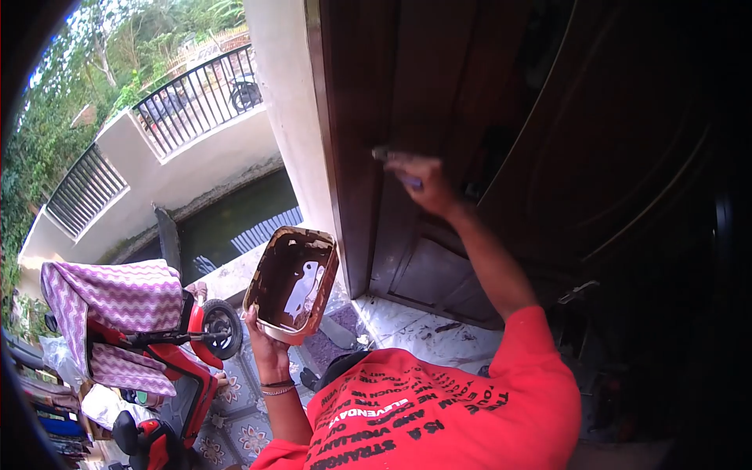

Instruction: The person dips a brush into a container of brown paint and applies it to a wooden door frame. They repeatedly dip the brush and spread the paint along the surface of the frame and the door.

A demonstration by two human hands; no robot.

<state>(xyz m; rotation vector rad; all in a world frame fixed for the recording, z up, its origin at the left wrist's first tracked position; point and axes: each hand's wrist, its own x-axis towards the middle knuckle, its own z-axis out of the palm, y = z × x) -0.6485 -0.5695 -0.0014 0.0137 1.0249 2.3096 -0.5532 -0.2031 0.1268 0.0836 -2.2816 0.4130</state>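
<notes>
My left hand (270, 348) grips the lower edge of a rectangular container (321, 309), which is tilted, with brown paint-like smears and a pale patch inside. My right hand (421, 176) is raised in front of a dark brown wooden door (423, 94), closed round a small brush-like tool (381, 153). The tool's tip is at the door's left part; whether it touches the wood cannot be told. Motion blurs this hand a little.
A red two-wheeler (192, 392) with a purple-and-white cloth (125, 298) over it stands at the lower left. Stained sheeting (431, 333) lies below the door. Behind are a pale wall with railings (196, 98) and dark green water (235, 223).
</notes>
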